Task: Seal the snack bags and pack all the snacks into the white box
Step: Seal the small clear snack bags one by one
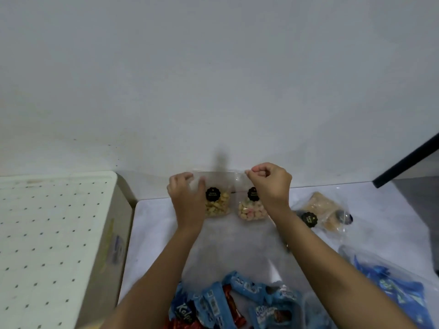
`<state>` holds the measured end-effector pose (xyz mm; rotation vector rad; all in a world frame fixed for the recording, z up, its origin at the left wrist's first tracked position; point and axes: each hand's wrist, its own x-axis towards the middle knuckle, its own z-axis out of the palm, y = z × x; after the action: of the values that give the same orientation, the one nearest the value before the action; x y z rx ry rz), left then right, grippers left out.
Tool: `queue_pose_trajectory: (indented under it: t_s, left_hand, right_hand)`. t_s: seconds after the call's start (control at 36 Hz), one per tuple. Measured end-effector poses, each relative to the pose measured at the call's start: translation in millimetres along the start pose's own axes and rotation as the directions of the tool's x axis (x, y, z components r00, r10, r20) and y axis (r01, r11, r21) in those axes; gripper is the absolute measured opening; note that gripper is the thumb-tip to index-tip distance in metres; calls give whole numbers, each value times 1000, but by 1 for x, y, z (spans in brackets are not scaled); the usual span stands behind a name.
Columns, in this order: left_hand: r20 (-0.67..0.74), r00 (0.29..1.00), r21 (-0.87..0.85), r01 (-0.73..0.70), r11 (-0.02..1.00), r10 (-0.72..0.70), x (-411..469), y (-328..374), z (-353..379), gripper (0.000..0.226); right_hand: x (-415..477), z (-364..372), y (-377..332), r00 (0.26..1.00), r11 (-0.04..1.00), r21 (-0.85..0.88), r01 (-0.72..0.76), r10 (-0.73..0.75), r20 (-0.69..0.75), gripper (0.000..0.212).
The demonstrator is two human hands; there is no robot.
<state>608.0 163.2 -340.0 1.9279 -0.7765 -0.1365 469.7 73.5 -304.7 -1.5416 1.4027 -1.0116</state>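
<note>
1. The left hand [187,195] reaches to 12 o'clock over the white desk [154,233]. Its grip is closed on the clear top of the yellow snack bag [217,205], with the thumb on the near face and the fingers curled round the bag's 9 o'clock edge.
2. The yellow snack bag stands upright at the far edge of the desk, against the wall [213,91]. It has a round black label [213,194] on its front, and yellow pieces fill its lower half.
3. The right hand [270,184] is at 3 o'clock from the left hand. Its grip is narrow: thumb and forefinger pinch the clear top edge of the pink snack bag [251,210], and the other fingers are curled in.
4. The pink snack bag also stands upright, just beside the yellow one on its 3 o'clock side. I cannot tell whether the two touch. Its black label is partly hidden behind the right wrist.
5. A third snack bag [320,207] lies flat at 2 o'clock on the desk, beyond the right forearm. It holds beige pieces and has a black label near the arm.
6. The white box [54,233] sits at 9 o'clock, just beside the desk, well apart from all three bags. Its dotted white top faces up.
7. A heap of blue wrappers [237,302], with red-brown bars among them, lies between the forearms at 6 o'clock.
8. A clear bag of blue packets [399,288] lies at 4 o'clock.
</note>
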Motion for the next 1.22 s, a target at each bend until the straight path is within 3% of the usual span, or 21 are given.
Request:
queue_pose_trajectory:
  t_s: [0.11,0.19,0.28,0.36,0.44,0.5,0.58,0.64,0.75,0.92,1.06,1.22]
  left_hand:
    - [225,967,-143,-87,986,118,-30,39,23,5]
    - [482,865,-139,-80,987,139,-50,73,51,18]
    - [659,748,-162,35,986,82,-70,98,82,33]
    - [722,689,-200,125,972,60,-88,115,108,31]
    - [768,635,-159,69,985,80,-96,124,132,24]
    - [802,596,-117,72,991,51,-98,124,146,31]
    - [860,509,11,60,998,-40,-99,117,162,41]
    - [875,475,68,77,995,-97,-100,113,167,43]
    - [845,522,89,67,994,-111,-103,108,170,38]
    - [792,605,-41,190,981,-84,-111,109,150,35]
    - [685,727,-195,254,947,-54,-114,111,114,31]
    - [581,803,-293,360,886,-133,-112,112,70,28]
  right_hand:
    - [2,-57,0,997,996,-62,67,-69,-26,5]
    - [0,-102,10,993,982,-168,89,-101,-66,6]
    - [-6,-137,29,996,970,-244,16,-38,-85,4]
    - [-13,-159,54,997,948,-311,-72,62,-42,7]
    - [-16,-170,78,995,927,-360,-101,99,-25,9]
    - [-17,-175,89,995,931,-351,-100,98,-22,12]
    - [-19,-177,100,991,906,-400,-136,128,-45,33]
    - [-17,-178,108,994,905,-410,-113,105,-44,31]
    - [-6,-186,109,972,950,-260,-172,206,110,14]
    - [-3,-189,104,972,983,-172,-68,104,212,11]
    - [-2,-190,87,922,967,-204,152,-65,382,14]
    - [-8,-180,58,755,864,-214,456,-249,606,17]
